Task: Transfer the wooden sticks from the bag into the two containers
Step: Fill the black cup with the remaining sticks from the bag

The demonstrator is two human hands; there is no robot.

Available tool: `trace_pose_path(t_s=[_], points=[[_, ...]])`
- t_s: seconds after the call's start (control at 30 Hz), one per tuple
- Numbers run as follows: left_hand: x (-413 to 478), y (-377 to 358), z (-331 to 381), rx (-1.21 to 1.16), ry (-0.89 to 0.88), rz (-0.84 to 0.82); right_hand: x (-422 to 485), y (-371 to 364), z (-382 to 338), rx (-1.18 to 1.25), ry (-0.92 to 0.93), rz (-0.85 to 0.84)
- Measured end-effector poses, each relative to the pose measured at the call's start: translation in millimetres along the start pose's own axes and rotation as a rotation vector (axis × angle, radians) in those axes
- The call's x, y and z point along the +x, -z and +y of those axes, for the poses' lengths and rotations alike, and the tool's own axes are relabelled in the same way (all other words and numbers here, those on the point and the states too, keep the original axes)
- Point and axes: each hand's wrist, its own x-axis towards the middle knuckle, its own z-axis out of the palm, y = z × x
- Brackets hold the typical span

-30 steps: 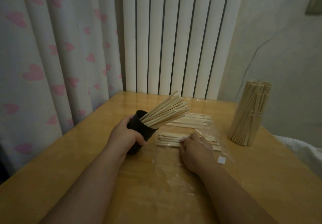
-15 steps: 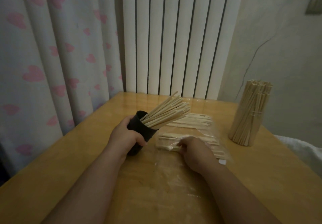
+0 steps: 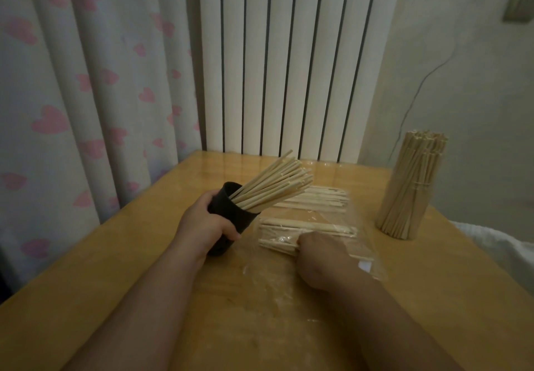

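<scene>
Head view
Table (image 3: 86,284): yellowish wood, set in a corner. A heart-print curtain (image 3: 72,96) is at the left, a white radiator (image 3: 289,67) behind, and a cracked wall at the right.
Sticks (image 3: 312,226): pale and thin, in two flat bundles inside the clear bag (image 3: 367,258), mid-table.
Cup (image 3: 231,220): black, tilted to the right, with more sticks fanning out of it.
Second container (image 3: 410,191): far right, upright, packed full.
Left hand (image 3: 205,223): wrapped round the cup.
Right hand (image 3: 320,255): on the near bundle, fingers curled, seems to grip it.
Hidden: the right fingertips. The bag's edges are faint.
</scene>
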Motion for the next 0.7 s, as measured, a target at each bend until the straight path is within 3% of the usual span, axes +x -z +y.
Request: trace_pose_path(t_s=[0.5, 0.7], points=[[2, 3, 0, -0.049, 0.030, 0.000, -33, 41, -13, 0.096, 0.104, 0.175], [1, 3, 1, -0.075, 0.051, -0.003, -51, 68, -16, -0.006, 0.139, 0.467]])
